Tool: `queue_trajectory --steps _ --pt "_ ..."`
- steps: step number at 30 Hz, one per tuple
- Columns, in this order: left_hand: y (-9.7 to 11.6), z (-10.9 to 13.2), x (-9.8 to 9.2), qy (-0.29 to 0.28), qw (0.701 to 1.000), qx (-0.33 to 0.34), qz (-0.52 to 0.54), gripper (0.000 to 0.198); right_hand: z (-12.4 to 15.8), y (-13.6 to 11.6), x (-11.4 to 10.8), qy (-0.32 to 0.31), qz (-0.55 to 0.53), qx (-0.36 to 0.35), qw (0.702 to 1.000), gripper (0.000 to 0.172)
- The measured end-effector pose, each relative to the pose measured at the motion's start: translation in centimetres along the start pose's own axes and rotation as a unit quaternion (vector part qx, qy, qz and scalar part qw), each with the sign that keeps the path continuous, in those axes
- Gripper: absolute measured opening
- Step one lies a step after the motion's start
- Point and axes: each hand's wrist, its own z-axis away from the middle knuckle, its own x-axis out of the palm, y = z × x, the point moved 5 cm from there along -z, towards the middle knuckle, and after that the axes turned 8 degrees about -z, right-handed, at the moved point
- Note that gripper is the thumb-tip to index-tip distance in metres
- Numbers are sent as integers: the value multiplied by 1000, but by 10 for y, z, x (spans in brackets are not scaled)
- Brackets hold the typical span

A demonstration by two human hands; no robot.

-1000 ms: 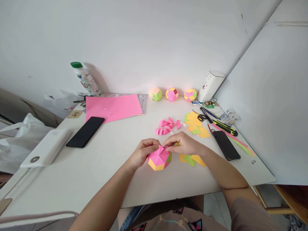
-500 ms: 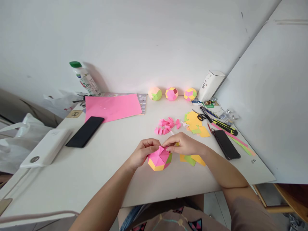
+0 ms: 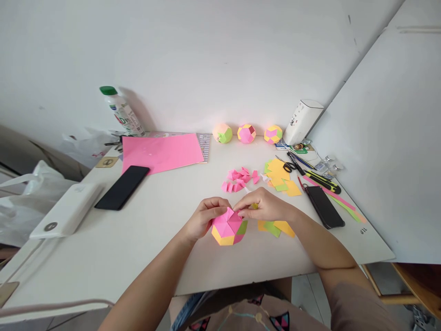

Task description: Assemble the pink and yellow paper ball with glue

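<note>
Both hands meet over a faceted paper ball point(image 3: 228, 229) in pink, yellow and green, low above the white table's near middle. My left hand point(image 3: 208, 215) is closed on its upper left side, thumb against a pink flap at the top. From the right, my right hand point(image 3: 263, 204) pinches the ball's upper edge beside that flap. A small yellow thing point(image 3: 255, 206) shows by its fingers; I cannot make out what it is. Just beyond the hands lie several small folded pink paper pieces point(image 3: 237, 185).
Three finished paper balls point(image 3: 246, 134) stand along the wall. Yellow and green paper pieces point(image 3: 279, 174), scissors point(image 3: 288, 167), cutters point(image 3: 322, 181) and a dark phone point(image 3: 324, 207) lie right. At left are a pink sheet point(image 3: 161, 151), a black phone point(image 3: 122, 187), a white power bank point(image 3: 67, 210) and a bottle point(image 3: 124, 112).
</note>
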Motion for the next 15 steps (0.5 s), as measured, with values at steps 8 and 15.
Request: queue_trajectory --steps 8,15 --pt "-1 0 4 -20 998 -2 62 12 0 -6 0 0 -6 -38 999 20" --pt "-4 -3 7 -28 992 -16 120 11 1 -9 1 -1 22 -83 996 19"
